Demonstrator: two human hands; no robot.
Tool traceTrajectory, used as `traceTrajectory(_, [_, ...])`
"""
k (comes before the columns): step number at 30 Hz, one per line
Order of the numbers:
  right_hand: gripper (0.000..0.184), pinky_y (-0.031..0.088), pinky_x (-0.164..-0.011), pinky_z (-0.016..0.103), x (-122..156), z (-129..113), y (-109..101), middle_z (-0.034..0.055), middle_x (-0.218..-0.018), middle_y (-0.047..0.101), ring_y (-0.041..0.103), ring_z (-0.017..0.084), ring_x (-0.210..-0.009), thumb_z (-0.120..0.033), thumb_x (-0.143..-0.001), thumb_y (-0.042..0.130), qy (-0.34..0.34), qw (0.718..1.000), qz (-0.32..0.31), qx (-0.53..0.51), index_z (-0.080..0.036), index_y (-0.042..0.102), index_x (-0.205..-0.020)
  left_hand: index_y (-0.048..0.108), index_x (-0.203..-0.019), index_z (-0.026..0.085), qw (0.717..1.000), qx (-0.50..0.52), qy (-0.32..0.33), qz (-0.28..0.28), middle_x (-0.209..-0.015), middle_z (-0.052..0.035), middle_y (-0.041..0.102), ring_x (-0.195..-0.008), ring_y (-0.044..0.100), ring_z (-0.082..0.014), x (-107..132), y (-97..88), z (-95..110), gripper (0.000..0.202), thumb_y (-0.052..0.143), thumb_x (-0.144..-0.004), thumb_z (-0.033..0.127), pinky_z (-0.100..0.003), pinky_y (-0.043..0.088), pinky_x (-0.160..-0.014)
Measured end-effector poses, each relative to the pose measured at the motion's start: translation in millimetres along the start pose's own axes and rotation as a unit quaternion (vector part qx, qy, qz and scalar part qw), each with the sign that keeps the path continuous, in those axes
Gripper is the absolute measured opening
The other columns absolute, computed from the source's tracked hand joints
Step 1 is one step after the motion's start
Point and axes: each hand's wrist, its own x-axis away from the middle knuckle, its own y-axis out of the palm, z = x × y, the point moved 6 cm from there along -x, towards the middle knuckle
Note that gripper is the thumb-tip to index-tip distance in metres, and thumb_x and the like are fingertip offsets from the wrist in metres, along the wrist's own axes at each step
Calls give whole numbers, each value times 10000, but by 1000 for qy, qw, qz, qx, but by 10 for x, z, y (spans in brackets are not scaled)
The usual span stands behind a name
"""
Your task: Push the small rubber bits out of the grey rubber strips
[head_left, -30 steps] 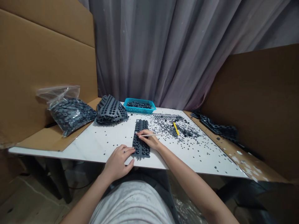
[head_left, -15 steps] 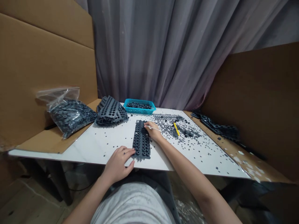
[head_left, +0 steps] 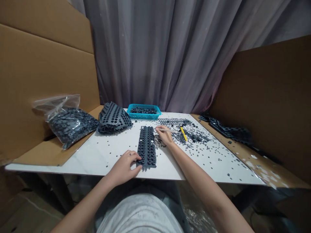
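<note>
A long dark rubber strip [head_left: 146, 146] studded with rows of small round pieces lies lengthwise on the white table [head_left: 104, 152] before me. My left hand [head_left: 123, 166] rests on the strip's near left corner, fingers curled onto it. My right hand [head_left: 166, 135] is just right of the strip's far end, pinched on a thin white stick [head_left: 162, 129] that points left. Many tiny dark bits lie scattered around the right hand.
A pile of dark perforated sheets [head_left: 114, 118] and a blue basket [head_left: 144, 111] of dark pieces sit at the back. A clear bag [head_left: 66, 121] of dark rings lies left on cardboard. A yellow tool [head_left: 183, 133] lies among scraps; more dark strips [head_left: 228, 131] lie right.
My right hand with the stick has moved from the strip's middle up along it and off to the right of its far end. The left hand stays on the near corner.
</note>
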Motion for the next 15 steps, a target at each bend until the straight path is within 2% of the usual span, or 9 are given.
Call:
traceTrajectory(4, [170, 444, -587, 252, 45, -260, 353, 29, -709, 668, 590, 157, -650, -311, -748, 576, -50, 993, -93, -52, -171, 669, -774, 573, -842, 201, 1000, -6, 8, -13, -830, -29, 575, -824, 533, -196, -84, 7, -7, 77, 569, -765, 199, -314, 450, -721])
traceTrajectory(7, [143, 426, -535, 233, 117, -298, 540, 28, -651, 663, 575, 140, -577, -274, -730, 601, -85, 986, -133, -55, -157, 677, -761, 550, -829, 202, 1000, 3, 10, -8, -835, -22, 557, -823, 523, -186, -77, 24, -33, 60, 560, -774, 184, -302, 440, -720])
traceTrajectory(11, [129, 454, -563, 238, 178, -234, 597, 39, -683, 687, 605, 150, -605, -255, -721, 616, -90, 983, -152, -53, -155, 693, -748, 551, -851, 206, 1000, 3, 18, -1, -867, -27, 564, -869, 515, -194, -46, 31, -28, 71, 553, -785, 178, -318, 437, -761])
traceTrajectory(15, [135, 482, -592, 254, 191, -219, 584, 47, -707, 704, 632, 164, -639, -252, -724, 620, -66, 981, -166, -76, -150, 704, -750, 556, -857, 207, 1000, 18, 6, -3, -884, -34, 566, -889, 510, -203, -37, 37, -38, 60, 550, -798, 196, -336, 435, -780])
